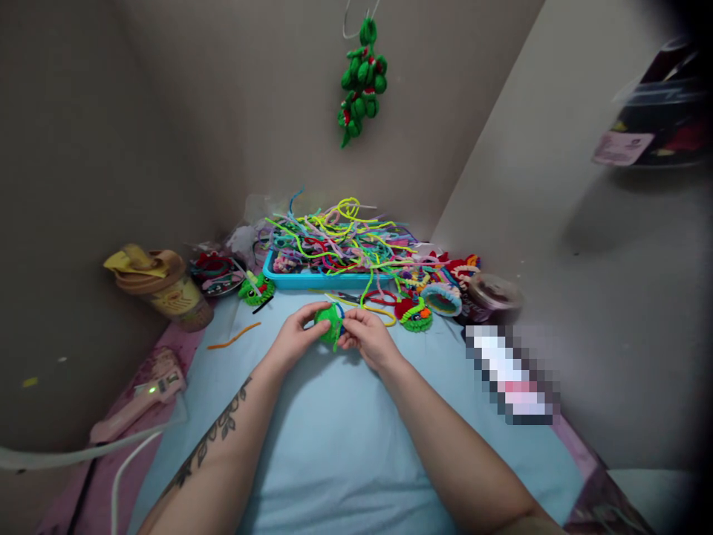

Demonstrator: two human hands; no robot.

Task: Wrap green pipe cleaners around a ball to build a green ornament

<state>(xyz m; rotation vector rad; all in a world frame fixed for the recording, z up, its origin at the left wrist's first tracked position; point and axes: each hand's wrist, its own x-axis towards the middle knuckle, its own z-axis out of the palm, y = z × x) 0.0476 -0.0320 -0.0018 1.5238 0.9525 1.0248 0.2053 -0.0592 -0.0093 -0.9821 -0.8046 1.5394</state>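
Head view, left hand (294, 336) and right hand (365, 338) grip green fuzzy ball (328, 324), partly hidden

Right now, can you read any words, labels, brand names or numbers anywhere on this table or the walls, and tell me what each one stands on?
No text can be read.
Tan cup: a print on its side, too blurred to read.
Pink card on the dark box at upper right: too blurred.
Round lid by the right wall: print too small.
Pixelated patch: hidden.
The green fuzzy ball between the left hand and right hand bears no writing.
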